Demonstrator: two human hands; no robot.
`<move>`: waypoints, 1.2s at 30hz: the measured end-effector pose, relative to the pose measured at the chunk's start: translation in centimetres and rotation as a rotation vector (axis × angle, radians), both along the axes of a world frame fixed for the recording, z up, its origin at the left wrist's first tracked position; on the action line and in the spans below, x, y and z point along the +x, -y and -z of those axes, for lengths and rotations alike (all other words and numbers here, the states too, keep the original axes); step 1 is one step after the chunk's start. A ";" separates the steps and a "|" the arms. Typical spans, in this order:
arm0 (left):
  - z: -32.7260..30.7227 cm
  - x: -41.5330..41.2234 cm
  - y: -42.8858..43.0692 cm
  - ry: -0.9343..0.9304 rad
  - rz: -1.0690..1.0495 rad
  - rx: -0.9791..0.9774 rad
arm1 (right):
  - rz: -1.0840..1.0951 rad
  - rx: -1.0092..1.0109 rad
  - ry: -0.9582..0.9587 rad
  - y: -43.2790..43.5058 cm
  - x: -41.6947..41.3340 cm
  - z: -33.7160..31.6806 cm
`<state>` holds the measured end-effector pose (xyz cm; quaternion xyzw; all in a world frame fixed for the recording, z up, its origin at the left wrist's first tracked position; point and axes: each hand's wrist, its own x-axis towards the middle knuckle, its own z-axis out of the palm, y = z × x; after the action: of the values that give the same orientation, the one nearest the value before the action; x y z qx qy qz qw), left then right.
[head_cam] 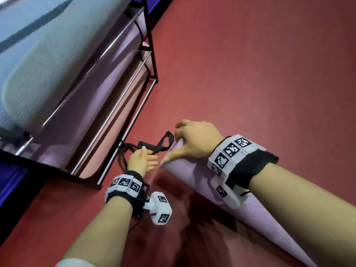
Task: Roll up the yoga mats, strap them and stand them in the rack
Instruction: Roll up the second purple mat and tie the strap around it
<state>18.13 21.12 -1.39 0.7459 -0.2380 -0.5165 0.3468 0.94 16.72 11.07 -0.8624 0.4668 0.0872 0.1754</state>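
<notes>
Both hands are low by the floor (250, 64). Right hand (196, 140) grips the far end of the rolled purple mat (192, 174), fingers curled over the end and thumb along its side. Left hand (141, 159) is flat with straight fingers, holding nothing, at the black strap (161, 145); it may be touching it, but it is blurry.

The wristbands (125, 185) carry black and white square codes, with no words to read.

The mat lies on the red floor, slanting away from the rack (152, 54). The strap lies between the mat's end and the rack's bottom rail. Wide red floor is open to the right. The rack holds a blue-grey mat (48, 64) and a purple one (92, 89).
</notes>
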 end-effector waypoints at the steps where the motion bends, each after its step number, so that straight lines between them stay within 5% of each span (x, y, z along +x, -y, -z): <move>1: 2.7 0.7 1.1 0.095 0.052 -0.036 | -0.009 -0.017 -0.004 1.2 0.2 1.7; 4: 8.3 2.0 3.0 0.434 0.318 -0.097 | -0.021 0.058 -0.004 3.8 0.1 3.4; 7: 11.5 1.7 4.7 0.561 0.519 -0.135 | -0.031 0.118 0.048 5.6 -0.5 3.9; 14: 13.1 0.8 4.8 0.885 0.546 -0.083 | -0.020 0.120 0.074 5.3 -0.8 3.0; 19: 6.2 0.6 2.9 0.760 0.216 -0.279 | 0.010 0.022 0.091 2.4 -1.4 -0.6; 25: -8.4 2.6 -0.8 0.564 -0.136 -0.245 | 0.049 -0.007 0.173 -3.4 -2.5 -10.0; 36: -32.3 -0.3 -4.0 0.214 -0.229 -0.476 | 0.238 -0.205 0.555 -4.5 -1.7 -24.6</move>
<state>17.81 25.13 30.93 0.7158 -0.3017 -0.3221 0.5411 -0.76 21.20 35.72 -0.8057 0.5052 -0.2199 0.2173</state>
